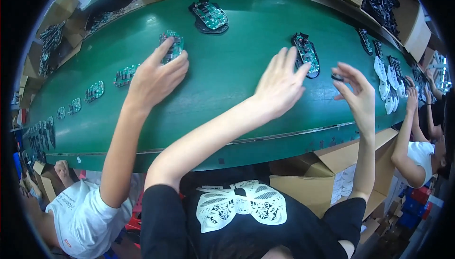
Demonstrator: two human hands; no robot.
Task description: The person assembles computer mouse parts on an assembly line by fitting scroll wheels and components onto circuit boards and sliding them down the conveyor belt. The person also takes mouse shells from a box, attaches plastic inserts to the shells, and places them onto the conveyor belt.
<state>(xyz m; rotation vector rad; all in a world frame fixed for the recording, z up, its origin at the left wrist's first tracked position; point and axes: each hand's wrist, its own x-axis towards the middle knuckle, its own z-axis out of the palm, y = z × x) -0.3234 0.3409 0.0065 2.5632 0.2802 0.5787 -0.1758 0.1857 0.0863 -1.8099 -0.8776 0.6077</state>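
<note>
A green circuit board in a black shell (307, 56), shaped like a computer mouse, lies on the green work surface (232, 83). My left hand (282, 81) is at its left side, fingers stretched out and thumb over the board's lower edge; whether it presses on the board I cannot tell. To the right of the board, my right hand (355, 88) pinches a small dark round piece (337, 77) between thumb and fingers, apart from the board.
A co-worker's hand (159, 76) covers part of another circuit board (174, 45) at left. One more board in a shell (209, 16) lies at the far middle. Several boards line the left; white parts (391, 79) lie at right. A cardboard box (308, 188) stands below the near edge.
</note>
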